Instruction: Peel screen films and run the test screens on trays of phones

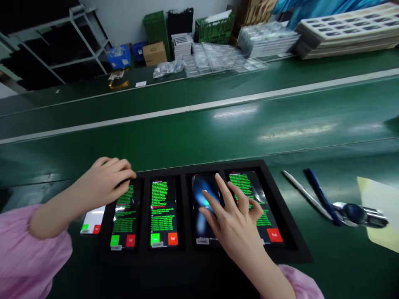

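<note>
A black tray [182, 207] on the green bench holds several smartphones in its slots. My right hand [235, 216] hovers over or touches the third phone [201, 226], fingers spread; that screen shows a blue glow, and contact cannot be made out. The fourth phone [274, 234], partly behind my right hand, shows green text and a red button. My left hand [107, 182] is at the upper end of the first phone [124, 224], fingers loosely bent, with nothing seen in it. A second phone [163, 216] shows green text with green and red buttons.
Left of the tray lies a white-screened phone [93, 218]. At right are a white pen [307, 195], a blue pen [321, 193], a metal-and-dark object [358, 214] and yellow paper [372, 191]. Across the bench stand clear plastic trays [215, 58] and stacked trays [349, 35], near a person's blue sleeve [305, 10].
</note>
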### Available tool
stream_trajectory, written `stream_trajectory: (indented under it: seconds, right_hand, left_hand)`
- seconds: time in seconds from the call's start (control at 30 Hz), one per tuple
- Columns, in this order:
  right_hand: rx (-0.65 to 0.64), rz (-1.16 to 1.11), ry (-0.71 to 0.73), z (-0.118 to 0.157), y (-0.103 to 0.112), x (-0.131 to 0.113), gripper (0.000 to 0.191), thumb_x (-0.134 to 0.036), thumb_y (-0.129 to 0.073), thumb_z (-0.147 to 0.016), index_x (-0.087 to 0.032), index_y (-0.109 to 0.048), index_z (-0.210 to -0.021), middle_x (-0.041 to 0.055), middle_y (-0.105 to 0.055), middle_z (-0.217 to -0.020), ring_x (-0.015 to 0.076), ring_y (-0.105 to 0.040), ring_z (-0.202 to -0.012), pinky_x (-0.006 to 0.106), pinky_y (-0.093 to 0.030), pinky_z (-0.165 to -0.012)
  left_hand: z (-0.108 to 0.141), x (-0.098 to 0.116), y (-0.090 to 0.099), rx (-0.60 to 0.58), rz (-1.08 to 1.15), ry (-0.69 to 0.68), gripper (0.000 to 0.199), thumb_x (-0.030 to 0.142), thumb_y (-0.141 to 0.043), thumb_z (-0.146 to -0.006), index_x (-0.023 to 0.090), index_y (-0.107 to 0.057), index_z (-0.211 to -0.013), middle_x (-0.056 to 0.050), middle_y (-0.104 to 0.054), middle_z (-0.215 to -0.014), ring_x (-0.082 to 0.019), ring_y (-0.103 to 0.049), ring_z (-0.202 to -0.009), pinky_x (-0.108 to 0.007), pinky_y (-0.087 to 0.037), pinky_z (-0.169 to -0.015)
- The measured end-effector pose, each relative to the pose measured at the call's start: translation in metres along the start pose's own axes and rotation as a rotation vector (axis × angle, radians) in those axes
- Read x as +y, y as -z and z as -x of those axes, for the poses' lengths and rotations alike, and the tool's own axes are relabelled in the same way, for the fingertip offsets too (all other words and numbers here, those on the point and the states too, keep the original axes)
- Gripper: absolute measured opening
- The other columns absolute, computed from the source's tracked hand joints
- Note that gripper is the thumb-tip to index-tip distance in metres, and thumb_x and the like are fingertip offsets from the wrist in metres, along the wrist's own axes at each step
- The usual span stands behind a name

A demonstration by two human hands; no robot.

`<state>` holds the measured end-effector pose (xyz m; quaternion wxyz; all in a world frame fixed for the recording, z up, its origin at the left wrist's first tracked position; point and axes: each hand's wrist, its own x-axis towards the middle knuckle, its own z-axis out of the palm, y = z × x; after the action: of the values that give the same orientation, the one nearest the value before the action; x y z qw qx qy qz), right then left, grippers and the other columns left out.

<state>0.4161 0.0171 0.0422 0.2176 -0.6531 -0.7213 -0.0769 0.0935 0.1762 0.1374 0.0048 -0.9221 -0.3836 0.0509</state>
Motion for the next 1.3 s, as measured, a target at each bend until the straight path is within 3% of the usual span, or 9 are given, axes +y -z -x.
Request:
stream_trajectory:
  seconds: [0.2, 0.43, 0.63, 0.73, 0.87, 0.97, 1.07, 1.2, 1.3]
  right_hand:
    - [0.115, -0.108, -0.062, 0.013, 0.018, 0.007, 0.028, -0.037, -0.052, -0.110, -0.026, -0.078, -0.114, 0.0112, -0.063, -0.147, 0.0337, -0.058, -0.125, 0.048, -0.037, -0.096]
    - [0.103, -0.161, -0.085, 0.043, 0.011, 0.008, 0.031, -0.033, -0.049, -0.111, -0.025, -0.079, -0.108, 0.0109, -0.067, -0.141, 0.0308, -0.058, -0.123, 0.046, -0.036, -0.093]
    - [0.131, -0.147, -0.063, 0.044, 0.007, 0.003, 0.039, -0.039, -0.044, -0.112, -0.026, -0.080, -0.108, 0.0096, -0.070, -0.137, 0.0303, -0.059, -0.122, 0.048, -0.035, -0.095]
    - [0.089, -0.079, -0.082, 0.047, 0.006, 0.007, 0.040, -0.038, -0.042, -0.112, -0.027, -0.080, -0.112, 0.0105, -0.065, -0.144, 0.0341, -0.057, -0.126, 0.052, -0.036, -0.097]
    - [0.102, -0.081, -0.039, 0.047, 0.009, 0.006, 0.031, -0.031, -0.048, -0.110, -0.025, -0.078, -0.113, 0.0117, -0.062, -0.148, 0.0379, -0.054, -0.127, 0.057, -0.038, -0.100]
    - [0.122, -0.299, 0.066, 0.034, 0.010, -0.022, 0.028, -0.024, -0.053, -0.107, -0.026, -0.071, -0.128, 0.0101, -0.065, -0.141, 0.0321, -0.058, -0.122, 0.050, -0.044, -0.101]
    - [-0.068, -0.650, 0.180, 0.011, 0.002, -0.074, 0.042, -0.028, -0.052, -0.108, -0.022, -0.053, -0.150, 0.0092, -0.066, -0.142, 0.0234, -0.064, -0.123, 0.038, -0.055, -0.100]
    - [-0.214, -0.929, 0.166, -0.010, -0.018, -0.134, 0.052, -0.027, -0.050, -0.109, -0.020, -0.042, -0.160, 0.0101, -0.066, -0.143, 0.0225, -0.064, -0.129, 0.037, -0.059, -0.105]
    - [-0.212, -1.043, 0.081, -0.011, -0.031, -0.147, 0.051, -0.027, -0.053, -0.107, -0.021, -0.047, -0.158, 0.0111, -0.066, -0.141, 0.0229, -0.066, -0.125, 0.037, -0.060, -0.104]
  left_hand:
    - [0.044, -0.019, -0.044, -0.041, -0.052, 0.228, 0.049, 0.040, -0.033, -0.102, 0.028, -0.074, -0.126, -0.011, -0.068, -0.117, -0.029, -0.063, -0.100, -0.048, -0.047, -0.091]
    - [0.050, -0.016, -0.052, 0.065, -0.085, 0.194, 0.045, 0.042, -0.038, -0.100, 0.030, -0.078, -0.114, -0.011, -0.068, -0.115, -0.033, -0.063, -0.104, -0.054, -0.044, -0.094]
    - [0.053, -0.017, -0.066, 0.033, -0.095, 0.260, 0.052, 0.044, -0.033, -0.100, 0.024, -0.077, -0.119, -0.015, -0.062, -0.128, -0.038, -0.060, -0.111, -0.061, -0.044, -0.097]
    - [0.046, -0.012, -0.068, 0.068, 0.112, 0.373, 0.045, 0.045, -0.040, -0.097, 0.023, -0.077, -0.111, -0.015, -0.061, -0.128, -0.040, -0.056, -0.117, -0.067, -0.038, -0.106]
    - [0.045, -0.011, -0.051, 0.183, 0.698, 0.555, 0.022, 0.039, -0.059, -0.088, 0.024, -0.073, -0.089, -0.010, -0.065, -0.111, -0.038, -0.052, -0.120, -0.068, -0.027, -0.118]
    - [0.060, -0.015, -0.033, 0.177, 0.937, 0.590, 0.021, 0.043, -0.063, -0.090, 0.025, -0.072, -0.096, -0.005, -0.069, -0.104, -0.028, -0.062, -0.103, -0.051, -0.050, -0.103]
    - [0.080, -0.014, -0.032, 0.189, 1.194, 0.602, 0.032, 0.049, -0.070, -0.088, 0.025, -0.072, -0.110, -0.006, -0.072, -0.108, -0.024, -0.069, -0.093, -0.040, -0.060, -0.083]
    - [0.098, -0.001, -0.068, 0.374, 1.438, 0.594, 0.049, 0.064, -0.072, -0.086, 0.025, -0.071, -0.114, -0.005, -0.075, -0.099, -0.020, -0.072, -0.084, -0.033, -0.060, -0.076]
    - [0.103, 0.012, -0.105, 0.499, 1.521, 0.556, 0.057, 0.070, -0.076, -0.082, 0.020, -0.071, -0.107, -0.004, -0.073, -0.088, -0.016, -0.068, -0.075, -0.031, -0.058, -0.073]
